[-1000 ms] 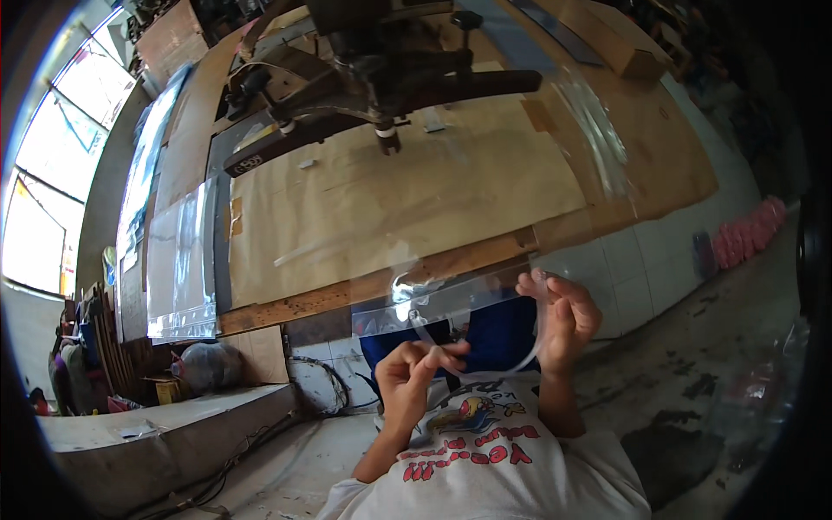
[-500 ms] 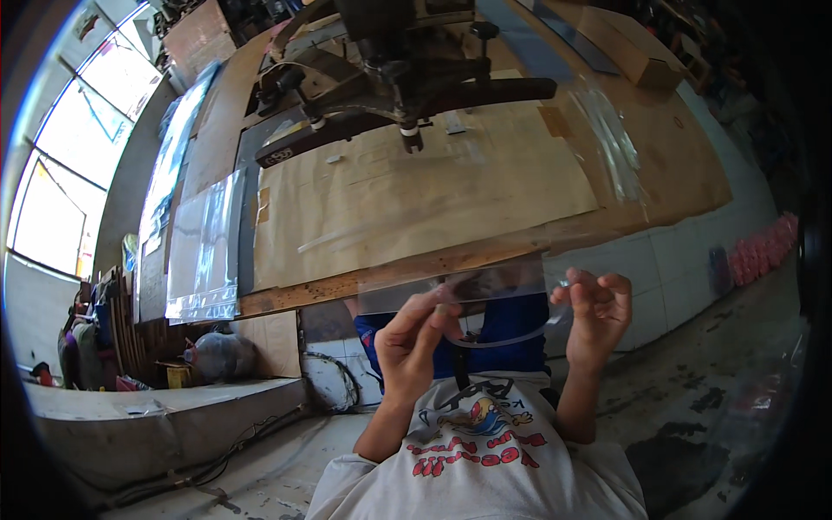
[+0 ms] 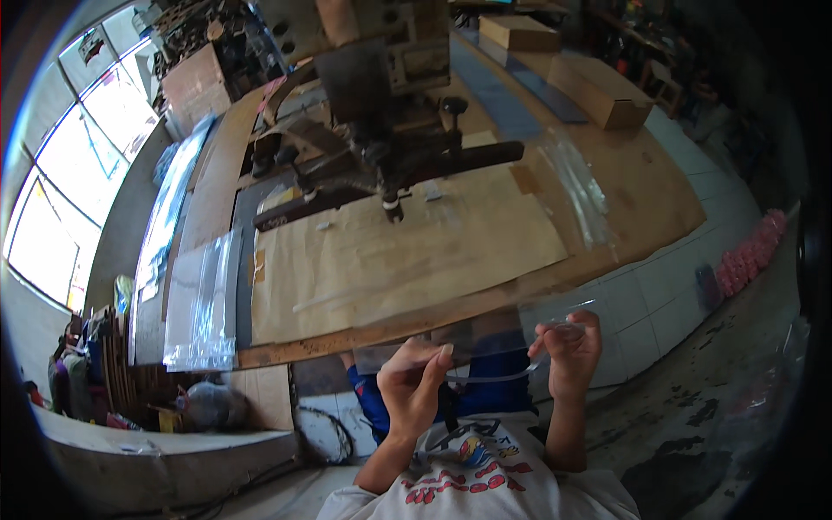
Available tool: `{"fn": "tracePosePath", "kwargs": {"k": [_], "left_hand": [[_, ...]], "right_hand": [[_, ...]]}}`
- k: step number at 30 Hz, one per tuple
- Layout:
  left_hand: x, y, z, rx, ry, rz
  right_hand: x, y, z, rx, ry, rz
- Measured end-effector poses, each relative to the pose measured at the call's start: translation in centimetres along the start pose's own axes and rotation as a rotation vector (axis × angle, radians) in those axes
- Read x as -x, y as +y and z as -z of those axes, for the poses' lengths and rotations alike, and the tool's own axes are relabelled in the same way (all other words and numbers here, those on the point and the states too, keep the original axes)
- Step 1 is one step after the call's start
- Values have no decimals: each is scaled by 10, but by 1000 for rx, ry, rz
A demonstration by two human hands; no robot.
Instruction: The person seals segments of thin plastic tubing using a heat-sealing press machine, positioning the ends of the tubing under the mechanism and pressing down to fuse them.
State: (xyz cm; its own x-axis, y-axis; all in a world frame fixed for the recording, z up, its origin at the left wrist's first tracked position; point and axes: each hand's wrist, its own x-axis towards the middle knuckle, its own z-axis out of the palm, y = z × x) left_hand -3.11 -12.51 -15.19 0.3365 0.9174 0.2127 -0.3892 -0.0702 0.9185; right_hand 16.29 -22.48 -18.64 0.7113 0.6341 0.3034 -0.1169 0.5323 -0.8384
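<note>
**At the Bench Edge, Two Hands Pinch a Clear Plastic Bag**

Just off the near edge of the wooden worktable [image 3: 659,199], a person holds a clear plastic bag [image 3: 485,342] stretched flat between both hands. The left hand [image 3: 414,386] grips the bag's left end, thumb and forefinger pressed together on the film with the other fingers curled beneath. The right hand [image 3: 569,351] pinches the right end the same way, its fingers bunched around the plastic near a thin curved strip [image 3: 494,378] that hangs between the two hands. The bag is see-through, and whether it holds anything cannot be told.

On the table, a sheet of brown paper [image 3: 407,251] lies under the dark arm of a heavy machine [image 3: 381,147]. To the left of the paper, a stack of clear bags [image 3: 201,303] rests flat near the table edge and appears empty. More clear film [image 3: 576,186] lies to the right of the paper. At the far end sit two cardboard boxes [image 3: 598,87], one long and closed; their contents do not show. Pink objects [image 3: 747,256] lie on the tiled floor to the right, well apart from the hands.
</note>
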Motion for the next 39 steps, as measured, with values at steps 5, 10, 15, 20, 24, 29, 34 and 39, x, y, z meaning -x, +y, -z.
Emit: {"fn": "tracePosePath", "kwargs": {"k": [5, 10, 15, 20, 24, 29, 34, 39], "left_hand": [[-5, 4, -3, -91, -59, -120], [-16, 16, -24, -69, -304, -293], [-14, 14, -79, 131, -764, -300], [10, -5, -137, 252, -1029, 87], [30, -86, -178, 461, -1159, 625], [72, -198, -188, 369, -1032, 727], [108, -278, -175, 216, -863, 989], [84, -319, -164, 270, -878, 1147]], "right_hand": [[6, -12, 14, 34, -64, 122], [9, -37, 41, 51, -92, 385], [43, -94, 111, 281, 175, 555], [84, -156, 133, 580, 607, 549], [107, -200, 125, 964, 566, -8], [112, -174, 173, 1163, 615, -469], [83, -73, 188, 1045, -250, -868], [93, 3, 218, 956, -374, -854]]}}
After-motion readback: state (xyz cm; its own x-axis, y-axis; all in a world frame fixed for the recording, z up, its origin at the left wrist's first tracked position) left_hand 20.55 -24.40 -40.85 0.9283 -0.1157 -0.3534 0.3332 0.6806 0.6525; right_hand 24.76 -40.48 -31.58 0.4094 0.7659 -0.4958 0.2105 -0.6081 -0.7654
